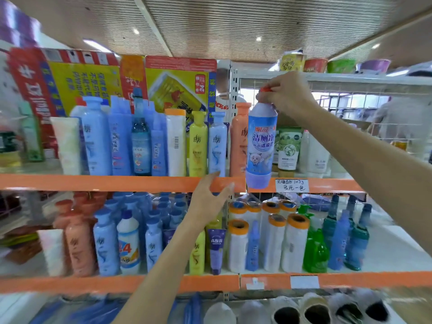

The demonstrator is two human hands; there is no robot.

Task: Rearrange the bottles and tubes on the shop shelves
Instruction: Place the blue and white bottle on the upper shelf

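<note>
My right hand (286, 95) has the blue-and-white cleaner bottle (260, 146) by its top, fingers curled and pinched round the red cap (265, 89), and the bottle hangs upright in the air in front of the upper shelf (117, 182). Its base dips just below that shelf's orange edge, right beside the handwritten price tag (291, 185). Behind it stands the tall orange bottle (239, 139), and to the left of that a pale blue bottle (217, 143) and a yellow bottle (198, 143), all upright in a row. My left hand (209, 199) is out flat below, fingers straight and a little apart, tips reaching up to the orange shelf edge under the pale blue one; it holds nothing. On the lower shelf (93, 282), there's a purple tube (216, 250) standing on its cap, white rolls with orange ends (295, 242), and a green spray bottle (314, 246) further right.
</note>
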